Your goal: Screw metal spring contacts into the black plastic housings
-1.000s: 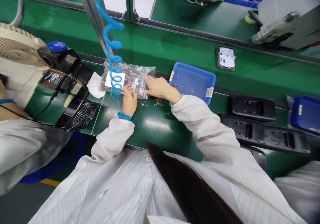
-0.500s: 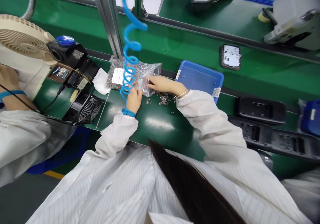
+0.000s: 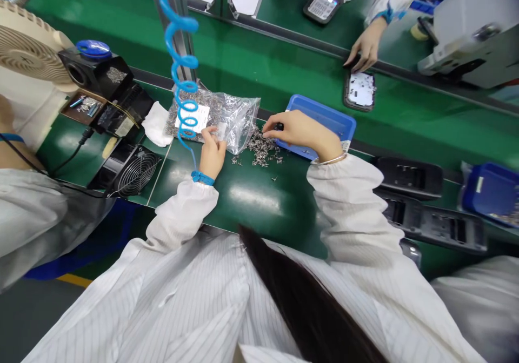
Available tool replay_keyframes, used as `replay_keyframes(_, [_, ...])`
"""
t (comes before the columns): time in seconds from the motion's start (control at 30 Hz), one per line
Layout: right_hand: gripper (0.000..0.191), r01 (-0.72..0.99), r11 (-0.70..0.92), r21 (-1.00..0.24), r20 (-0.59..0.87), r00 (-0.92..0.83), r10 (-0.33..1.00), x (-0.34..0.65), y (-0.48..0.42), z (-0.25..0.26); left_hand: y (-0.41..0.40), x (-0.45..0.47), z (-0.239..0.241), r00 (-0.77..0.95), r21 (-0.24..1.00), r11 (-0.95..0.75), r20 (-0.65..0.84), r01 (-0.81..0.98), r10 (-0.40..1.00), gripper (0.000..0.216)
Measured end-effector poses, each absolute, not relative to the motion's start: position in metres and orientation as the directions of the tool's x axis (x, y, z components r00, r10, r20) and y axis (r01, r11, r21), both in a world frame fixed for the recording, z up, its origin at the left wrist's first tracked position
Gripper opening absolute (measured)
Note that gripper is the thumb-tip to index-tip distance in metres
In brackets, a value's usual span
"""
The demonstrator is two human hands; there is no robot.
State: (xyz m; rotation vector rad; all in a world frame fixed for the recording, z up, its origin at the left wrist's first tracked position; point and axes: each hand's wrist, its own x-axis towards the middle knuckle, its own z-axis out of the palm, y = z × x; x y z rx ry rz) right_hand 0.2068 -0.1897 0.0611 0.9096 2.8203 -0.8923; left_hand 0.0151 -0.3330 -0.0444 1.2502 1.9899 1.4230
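Note:
A clear plastic bag [image 3: 239, 117] with small metal parts and a white label lies on the green bench. My left hand [image 3: 213, 155] rests at its front edge, thumb and forefinger apart, touching the plastic. Beside the bag's right end is a loose pile of small metal parts [image 3: 261, 149]. Over this pile is my right hand [image 3: 304, 128], its thumb and forefinger tips pinched together; whatever may be between them is too small to make out. Behind the right wrist sits a blue tray [image 3: 320, 109], partly covered by that hand.
A blue coiled cord [image 3: 184, 60] hangs before the bag. Left stand a fan [image 3: 32, 55], a black device [image 3: 97, 74] and a small grilled fan [image 3: 138, 174]. Black housings [image 3: 409, 176] lie right. A co-worker's hand [image 3: 367, 47] touches a device [image 3: 360, 90] across the bench.
My right hand has left the bag and moved right, over the metal parts. More of the pile shows. My left hand's fingers have spread. A co-worker's hand has come to the device opposite.

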Motion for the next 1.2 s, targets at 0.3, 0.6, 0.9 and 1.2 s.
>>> replay_keyframes(0.3, [0.025, 0.565, 0.800, -0.204, -0.133, -0.825, 0.549, 0.131, -0.211, 0.009, -0.331, 0.014, -0.045, -0.543, 0.897, 0.086, 0.185, 0.435, 0.819, 0.039])
replay_keyframes(0.6, [0.018, 0.769, 0.591, -0.244, -0.047, -0.618, 0.785, 0.173, -0.205, 0.048, -0.330, 0.015, -0.045, -0.527, 0.889, 0.056, 0.217, 0.454, 0.821, 0.038])
replay_keyframes(0.9, [0.035, 0.951, 0.272, -0.147, -0.231, -0.300, 0.926, 0.259, -0.277, 0.063, -0.337, 0.019, -0.024, -0.284, 0.714, -0.048, 0.338, 0.699, 0.898, 0.021])
replay_keyframes(1.2, [0.017, 0.881, 0.233, -0.412, -0.276, -0.364, 0.890, 0.259, -0.328, 0.003, -0.362, 0.034, -0.042, -0.138, 0.564, 0.002, 0.198, 0.826, 0.970, 0.013])
